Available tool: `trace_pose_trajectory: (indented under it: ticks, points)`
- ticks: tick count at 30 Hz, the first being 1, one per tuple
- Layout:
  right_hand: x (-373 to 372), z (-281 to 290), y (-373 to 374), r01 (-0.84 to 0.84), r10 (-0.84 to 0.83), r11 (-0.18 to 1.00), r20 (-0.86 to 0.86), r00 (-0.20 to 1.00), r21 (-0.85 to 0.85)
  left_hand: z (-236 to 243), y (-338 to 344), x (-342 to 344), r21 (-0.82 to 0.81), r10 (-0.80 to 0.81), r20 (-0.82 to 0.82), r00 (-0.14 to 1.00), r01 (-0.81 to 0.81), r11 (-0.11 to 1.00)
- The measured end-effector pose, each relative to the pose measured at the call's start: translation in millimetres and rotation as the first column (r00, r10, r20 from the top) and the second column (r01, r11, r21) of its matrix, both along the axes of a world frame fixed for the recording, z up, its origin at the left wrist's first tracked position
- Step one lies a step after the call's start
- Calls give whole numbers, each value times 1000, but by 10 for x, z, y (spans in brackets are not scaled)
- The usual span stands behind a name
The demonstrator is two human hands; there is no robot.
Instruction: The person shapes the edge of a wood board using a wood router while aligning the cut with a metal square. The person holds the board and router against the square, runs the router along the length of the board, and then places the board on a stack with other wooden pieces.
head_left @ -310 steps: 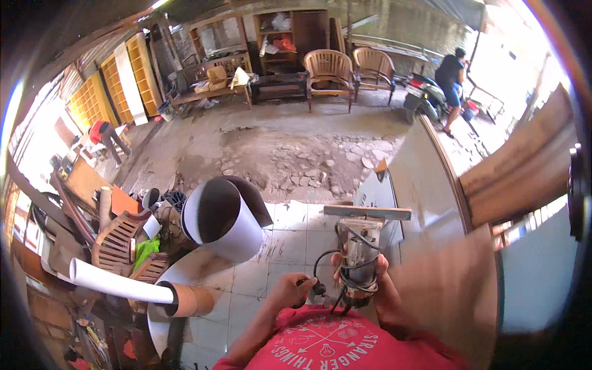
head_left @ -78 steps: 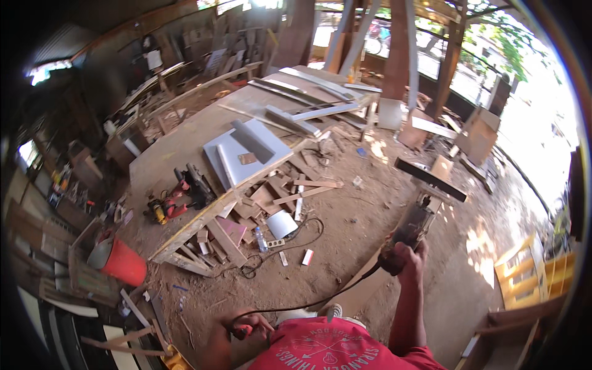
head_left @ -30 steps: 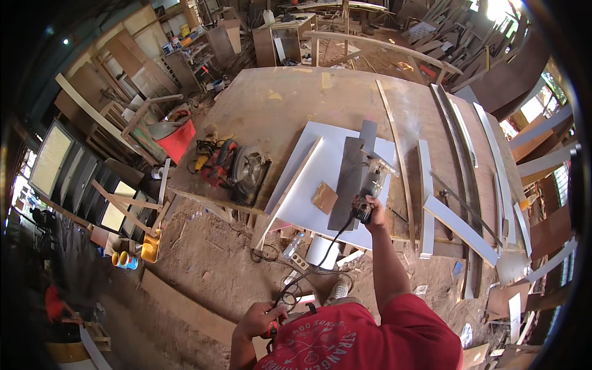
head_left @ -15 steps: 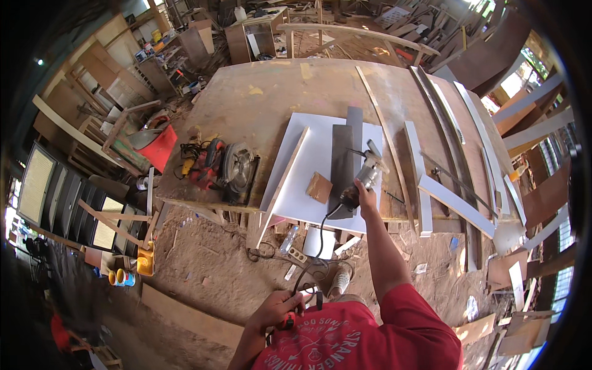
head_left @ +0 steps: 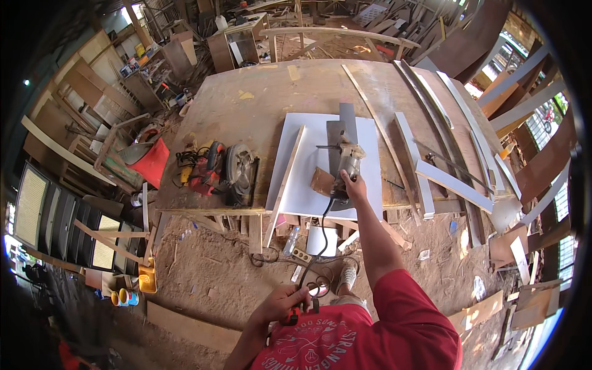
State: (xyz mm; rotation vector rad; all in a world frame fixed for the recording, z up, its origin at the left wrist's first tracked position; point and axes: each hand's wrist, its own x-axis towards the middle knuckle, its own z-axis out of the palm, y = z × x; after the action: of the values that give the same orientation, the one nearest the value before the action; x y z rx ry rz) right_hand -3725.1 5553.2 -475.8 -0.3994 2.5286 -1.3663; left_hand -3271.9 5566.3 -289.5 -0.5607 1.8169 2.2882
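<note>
My right hand (head_left: 355, 189) is wrapped round the lower body of a silver and black trim router (head_left: 351, 161). The tool is over a dark grey strip (head_left: 347, 113) on a white board (head_left: 297, 139). A small brown wood block (head_left: 321, 182) is just left of the tool. From the router's near end a black cord (head_left: 325, 231) hangs down to my left hand (head_left: 285, 303), which is closed round it near my waist. Something red (head_left: 293, 316) shows under my left fingers; its kind is unclear.
A red circular saw (head_left: 229, 172) rests on the workbench (head_left: 231, 98) left of the white board. A narrow wood strip (head_left: 287, 179) lies across that board. Several long strips, including a white one (head_left: 453, 187), lie on the right. A power strip (head_left: 301, 254) is on the dirt floor.
My right hand has shifted the router leftward over the grey strip and turned it more upright. My left hand keeps its hold on the cord. The whole view has shifted slightly.
</note>
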Motion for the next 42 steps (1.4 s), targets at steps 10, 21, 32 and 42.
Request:
trace_pose_trajectory:
  ticks: [10,21,32,42]
  points:
    - [2811,270,1782,-675,831,542,202,518,-501,-103,-291,-203,266,185,-52,981,-165,950]
    - [3140,814,2571,-510,500,859,283,819,-41,-409,-979,-58,537,439,143,887,-442,719]
    - [2758,242,3774,171,260,883,759,597,-437,-1244,-186,184,-21,590,253,767,-605,796]
    - [2396,42,3869,678,295,511,849,439,-528,-1442,2758,-736,-533,10,-325,946,-192,824]
